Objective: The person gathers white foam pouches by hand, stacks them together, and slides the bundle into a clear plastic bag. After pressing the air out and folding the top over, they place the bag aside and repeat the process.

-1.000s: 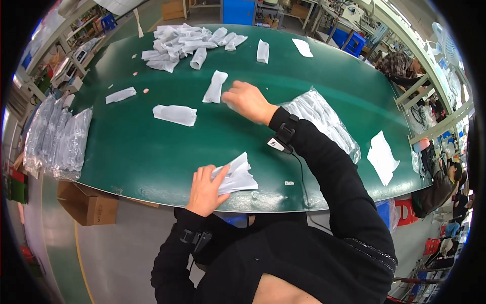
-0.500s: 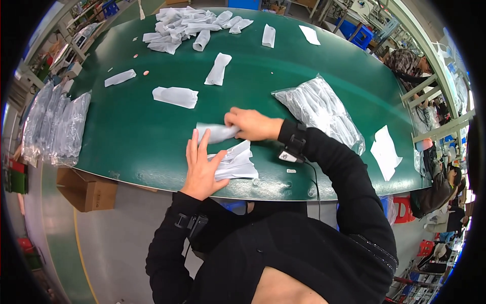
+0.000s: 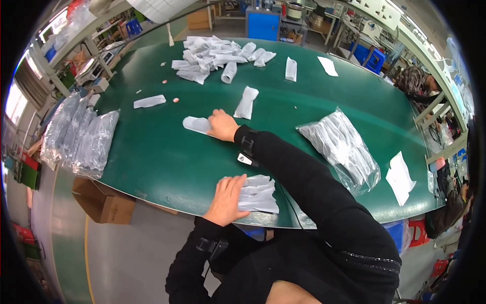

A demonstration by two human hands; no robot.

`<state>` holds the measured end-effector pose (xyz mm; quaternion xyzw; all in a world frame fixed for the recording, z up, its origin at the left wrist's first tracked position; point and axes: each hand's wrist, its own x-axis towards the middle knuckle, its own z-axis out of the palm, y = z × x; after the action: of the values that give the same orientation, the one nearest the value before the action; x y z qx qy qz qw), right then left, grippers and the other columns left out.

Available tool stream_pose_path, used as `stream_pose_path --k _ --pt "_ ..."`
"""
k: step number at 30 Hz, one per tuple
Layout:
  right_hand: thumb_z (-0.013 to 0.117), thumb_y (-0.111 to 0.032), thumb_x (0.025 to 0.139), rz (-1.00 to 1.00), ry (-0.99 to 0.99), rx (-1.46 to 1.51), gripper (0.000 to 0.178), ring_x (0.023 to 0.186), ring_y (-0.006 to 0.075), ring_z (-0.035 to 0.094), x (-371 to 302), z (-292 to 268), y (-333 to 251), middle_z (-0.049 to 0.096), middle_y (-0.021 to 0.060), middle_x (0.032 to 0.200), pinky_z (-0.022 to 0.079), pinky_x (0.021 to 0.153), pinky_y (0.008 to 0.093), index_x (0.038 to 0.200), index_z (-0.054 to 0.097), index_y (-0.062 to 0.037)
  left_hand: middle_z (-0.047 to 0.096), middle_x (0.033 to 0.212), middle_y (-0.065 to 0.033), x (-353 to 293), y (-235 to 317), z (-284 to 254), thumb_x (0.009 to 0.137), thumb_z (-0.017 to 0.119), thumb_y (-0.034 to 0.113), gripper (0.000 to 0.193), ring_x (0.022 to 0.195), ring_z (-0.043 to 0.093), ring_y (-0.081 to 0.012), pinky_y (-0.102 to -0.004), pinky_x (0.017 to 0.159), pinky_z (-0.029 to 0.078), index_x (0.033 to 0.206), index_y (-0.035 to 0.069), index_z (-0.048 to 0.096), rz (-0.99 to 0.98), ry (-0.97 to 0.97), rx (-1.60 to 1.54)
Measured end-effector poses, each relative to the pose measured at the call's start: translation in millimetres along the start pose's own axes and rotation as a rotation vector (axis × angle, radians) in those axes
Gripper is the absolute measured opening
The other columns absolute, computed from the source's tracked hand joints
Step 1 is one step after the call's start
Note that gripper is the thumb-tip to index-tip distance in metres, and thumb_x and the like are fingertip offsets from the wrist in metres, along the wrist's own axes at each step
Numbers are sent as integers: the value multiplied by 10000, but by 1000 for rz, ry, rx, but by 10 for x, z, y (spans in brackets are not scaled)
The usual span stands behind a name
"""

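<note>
Near the table's front edge lies a small stack of white, thin, translucent sleeves (image 3: 260, 195). My left hand (image 3: 225, 200) rests against the stack's left side, fingers stretched along it and thumb apart by its near edge. Farther out, my right hand (image 3: 223, 124) has its fingers curled down over the right end of a single white sleeve (image 3: 195, 124) lying flat on the table; the fingertips are partly hidden. Just beyond that hand lies another loose sleeve (image 3: 246, 102), and one more sleeve (image 3: 150, 101) is off to the left.
A heap of sleeves (image 3: 210, 58) covers part of the far side of the green table (image 3: 152, 147). Clear bags of sleeves lie right (image 3: 341, 147) and left (image 3: 81, 134). White sheets (image 3: 400, 177) lie at right. An open cardboard box (image 3: 116, 205) stands below the left edge.
My right hand has moved away from the left hand, outward to a sleeve lying farther off. The sleeve it held before is out of it. The view has tilted up.
</note>
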<state>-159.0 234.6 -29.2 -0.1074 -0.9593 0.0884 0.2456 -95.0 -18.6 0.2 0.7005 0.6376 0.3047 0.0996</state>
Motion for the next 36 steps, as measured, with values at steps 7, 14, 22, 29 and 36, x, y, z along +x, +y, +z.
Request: stream_pose_path --k 7,14,22,29,36 --pt "678 -271 782 391 36 791 501 812 279 642 -481 -461 -157 641 145 961 504 779 394 1136 526 50 440 1288 -188 -119 -11 -14 558 839 221 933 1193 403 -372 -454 1037 340 1350 5 394 24 -2 34" --pt "636 -279 916 411 -17 1024 319 814 119 615 -896 -1250 -7 646 37 888 484 753 290 1087 581 -15 440 1290 -195 -36 40 8 559 837 219 924 1189 406 -381 -449 1036 344 1344 4 401 40 -33 25" --pt "619 -398 873 12 -260 173 363 853 324 628 -985 -992 -404 629 144 872 494 767 401 979 691 -59 456 1267 -197 26 152 106 562 819 183 885 1189 410 -378 -432 1038 345 1326 -2 411 66 -60 21" --pt "635 -316 846 14 -391 63 343 950 364 586 -1430 -1208 -44 589 179 995 478 809 444 1084 638 -69 430 1296 -197 3 185 145 530 827 196 884 1225 381 -407 -480 1049 323 1307 33 438 56 -1 90" --pt "629 -263 832 67 -478 318 421 1079 339 550 -1830 -1245 -69 573 168 1111 471 867 424 1207 580 -77 322 1371 -237 156 184 30 512 840 238 834 1269 317 -441 -527 1064 298 1241 35 489 99 66 235"
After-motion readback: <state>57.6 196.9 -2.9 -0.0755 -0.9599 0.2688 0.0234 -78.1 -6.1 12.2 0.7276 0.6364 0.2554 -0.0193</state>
